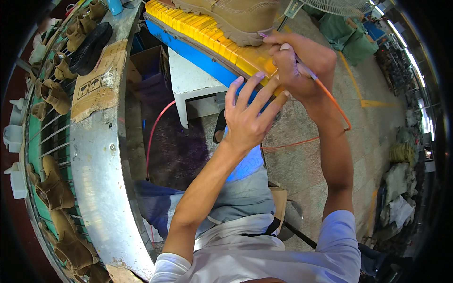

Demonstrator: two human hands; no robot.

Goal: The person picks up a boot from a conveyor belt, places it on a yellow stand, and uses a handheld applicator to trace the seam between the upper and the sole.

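Note:
A tan boot (247, 19) with a matching sole lies at the top of the view on a stand with a yellow ribbed top (212, 37) and a blue side (193, 53). My right hand (302, 63) is closed around a thin pen-like tool (306, 71), its tip close to the boot's sole edge. From the tool's rear end an orange hose (334, 103) hangs down and loops under my arm. With fingers spread, my left hand (250, 113) rests its fingertips along the near edge of the stand, holding nothing.
At left runs a metal bench (96, 165) with cardboard (101, 80) and a black sole (91, 48). Past it, several tan boots (53, 184) sit on a green conveyor with rods. A white stool (193, 75) stands under the stand. A fan (342, 4) is at upper right.

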